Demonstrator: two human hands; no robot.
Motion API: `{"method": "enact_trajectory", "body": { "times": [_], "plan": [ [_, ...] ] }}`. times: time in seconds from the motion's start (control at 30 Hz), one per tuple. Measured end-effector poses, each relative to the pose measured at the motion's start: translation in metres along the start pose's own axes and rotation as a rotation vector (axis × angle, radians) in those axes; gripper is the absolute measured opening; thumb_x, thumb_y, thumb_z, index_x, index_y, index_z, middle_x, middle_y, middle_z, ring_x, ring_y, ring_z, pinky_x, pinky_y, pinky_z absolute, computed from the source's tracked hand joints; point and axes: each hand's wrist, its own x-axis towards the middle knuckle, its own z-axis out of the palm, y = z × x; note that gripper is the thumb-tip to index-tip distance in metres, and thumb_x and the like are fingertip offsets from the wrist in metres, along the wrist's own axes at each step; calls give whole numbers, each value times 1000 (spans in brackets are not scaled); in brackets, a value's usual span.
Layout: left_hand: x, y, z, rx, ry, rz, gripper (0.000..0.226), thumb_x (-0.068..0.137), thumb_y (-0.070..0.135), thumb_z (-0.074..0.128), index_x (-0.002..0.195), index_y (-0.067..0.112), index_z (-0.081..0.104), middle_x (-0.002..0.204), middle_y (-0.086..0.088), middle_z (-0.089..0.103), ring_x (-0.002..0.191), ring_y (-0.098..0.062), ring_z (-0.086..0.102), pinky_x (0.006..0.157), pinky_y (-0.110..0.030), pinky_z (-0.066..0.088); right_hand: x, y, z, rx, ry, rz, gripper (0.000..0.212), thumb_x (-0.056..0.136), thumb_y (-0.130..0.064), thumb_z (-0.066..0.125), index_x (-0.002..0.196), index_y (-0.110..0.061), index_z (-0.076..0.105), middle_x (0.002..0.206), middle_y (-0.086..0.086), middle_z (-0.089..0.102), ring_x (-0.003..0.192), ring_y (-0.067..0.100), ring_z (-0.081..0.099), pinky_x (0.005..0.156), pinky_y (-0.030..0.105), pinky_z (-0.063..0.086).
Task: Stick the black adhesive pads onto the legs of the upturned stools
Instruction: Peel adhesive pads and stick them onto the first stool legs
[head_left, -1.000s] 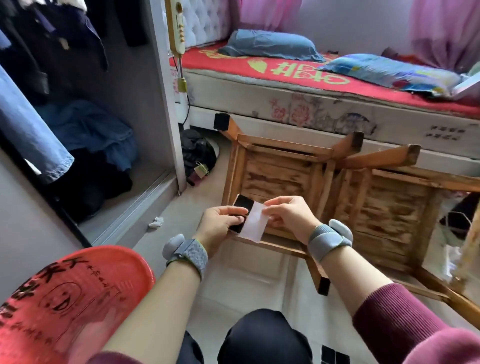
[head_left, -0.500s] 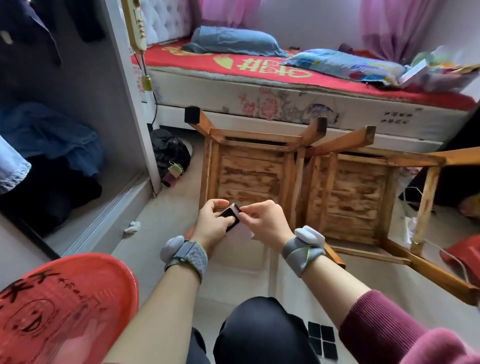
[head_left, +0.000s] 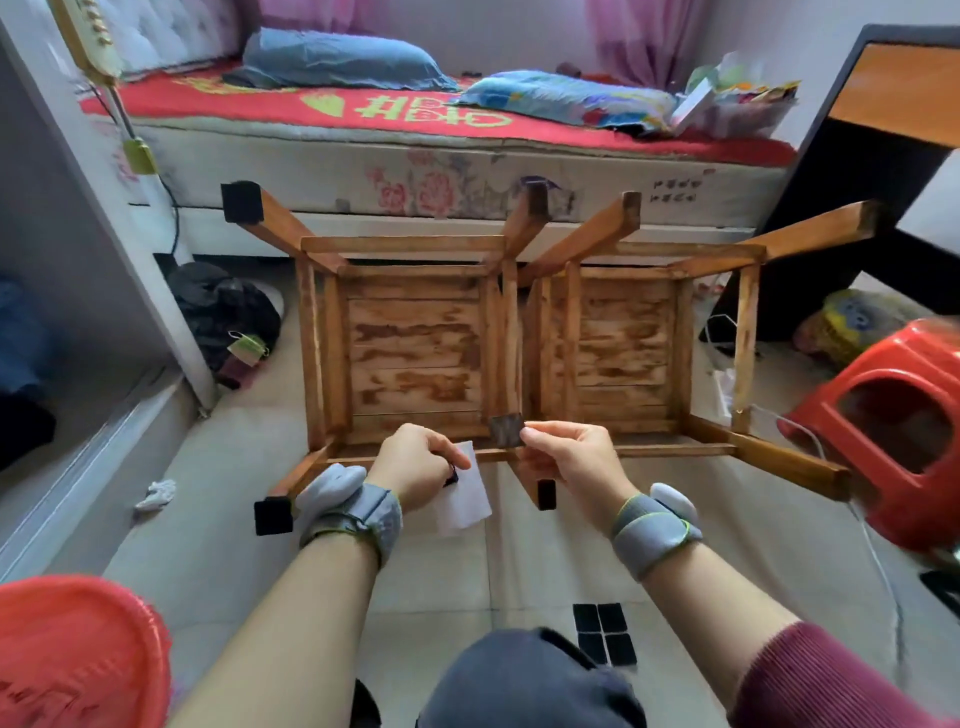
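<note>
Two wooden stools lie upturned side by side on the floor, the left stool and the right stool. My right hand pinches a black adhesive pad by its edge, above the gap between the stools. My left hand holds the white backing paper. Black pads cover the left stool's far left leg end, near left leg end and near right leg end. A sheet of spare pads lies on the floor by my knee.
A bed runs across behind the stools. A red plastic stool lies at the right, another red stool seat at the lower left. An open wardrobe stands left, with a black bag beside it. A white cable trails on the floor.
The pad has been peeled off its backing: my right hand now holds the pad alone and my left hand keeps the white paper. The view has swung right and down.
</note>
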Motion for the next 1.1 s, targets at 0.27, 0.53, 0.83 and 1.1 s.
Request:
{"method": "enact_trajectory", "body": {
  "times": [0.27,0.53,0.83,1.1],
  "plan": [
    [10,25,66,262,-55,-17,32,87,16,46,98,3,73,103,-19,72,95,-37,67,85,-36,55,-8,42,-54,-110,89,13,21,78,2,68,97,-6,68,71,7,68,57,14,62,59,22,52],
    [12,19,89,397,-142,37,28,87,26,54,86,6,74,74,-8,59,71,-25,53,63,-27,39,8,65,-58,-350,27,-53,13,74,-7,75,86,-6,70,77,7,72,67,12,64,64,22,49],
    [25,14,103,422,-19,42,25,86,32,60,84,13,77,75,-7,68,71,-25,55,61,-27,38,18,75,-56,-605,165,-236,11,74,-17,74,84,-14,77,81,4,77,80,16,72,80,33,56],
    [30,12,105,426,21,54,23,86,28,58,84,14,76,84,-8,73,77,-27,61,64,-29,42,21,77,-52,-519,183,-219,12,74,-16,76,86,-13,77,82,4,77,79,13,72,81,32,57]
  ]
}}
